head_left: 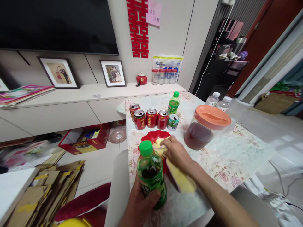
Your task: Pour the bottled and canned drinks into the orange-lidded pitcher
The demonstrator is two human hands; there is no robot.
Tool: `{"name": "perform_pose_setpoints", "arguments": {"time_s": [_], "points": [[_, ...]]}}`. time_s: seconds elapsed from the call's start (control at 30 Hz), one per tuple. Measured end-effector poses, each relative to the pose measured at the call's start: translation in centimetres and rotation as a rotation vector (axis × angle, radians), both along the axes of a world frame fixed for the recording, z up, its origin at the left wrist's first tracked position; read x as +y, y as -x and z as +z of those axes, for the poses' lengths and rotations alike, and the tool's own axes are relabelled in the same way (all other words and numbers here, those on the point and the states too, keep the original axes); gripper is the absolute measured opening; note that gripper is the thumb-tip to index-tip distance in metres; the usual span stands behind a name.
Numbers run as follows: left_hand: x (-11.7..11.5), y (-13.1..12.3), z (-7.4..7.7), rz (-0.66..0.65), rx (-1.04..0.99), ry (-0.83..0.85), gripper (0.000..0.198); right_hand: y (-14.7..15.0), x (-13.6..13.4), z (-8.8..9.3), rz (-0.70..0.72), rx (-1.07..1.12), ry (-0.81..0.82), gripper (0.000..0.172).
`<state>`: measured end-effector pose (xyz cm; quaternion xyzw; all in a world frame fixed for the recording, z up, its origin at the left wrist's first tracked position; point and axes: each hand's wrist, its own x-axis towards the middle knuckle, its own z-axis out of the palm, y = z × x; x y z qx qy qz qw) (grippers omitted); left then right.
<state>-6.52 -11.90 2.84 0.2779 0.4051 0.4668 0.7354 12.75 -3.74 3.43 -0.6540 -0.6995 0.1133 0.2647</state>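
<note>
**Green plastic bottle (153,175) in the left hand (143,201), soft yellow cloth (182,180) with pale purple edging in the right hand (176,152)**

The bottle, filled with dark liquid and closed with a bright green screw cap (145,148), stands nearly upright just in front of a glossy red bowl (153,134) with a scalloped rim, hiding part of it. The left fingers and thumb wrap around the bottle's lower half. The right fingers are closed on the cloth over the bowl; one part of the cloth lies at the bowl, another hangs down in front of it to the right.

Just behind the bowl stand four red metal drink cans (151,118) and, at the right end, a green-and-white metal can (173,122). Farther behind the bowl is a second green plastic bottle (174,102), also green-capped. To the bowl's right is a clear plastic pitcher (198,135) of dark reddish-brown liquid with an orange lid (213,115), and beyond it two clear plastic bottles (213,99) with white caps. Beneath the bowl spreads a pale tablecloth (222,157) printed with pink roses. Well behind the bowl, a long white ledge (132,90) holds black-framed photographs (113,73), a small red lidded pot (141,79) and clear jars (161,77) with red lids.
</note>
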Motion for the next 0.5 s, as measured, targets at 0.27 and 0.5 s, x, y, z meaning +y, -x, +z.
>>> {"name": "perform_pose_setpoints", "arguments": {"time_s": [0.27,0.5], "points": [[0.4,1.0,-0.3,-0.028,0.000,-0.001,0.075,-6.0,-5.7,8.5,-0.202,0.482,-0.250,0.033],[0.3,1.6,0.5,0.022,-0.008,0.023,0.070,-6.3,-8.5,10.3,-0.456,0.822,-0.371,0.050]]}}
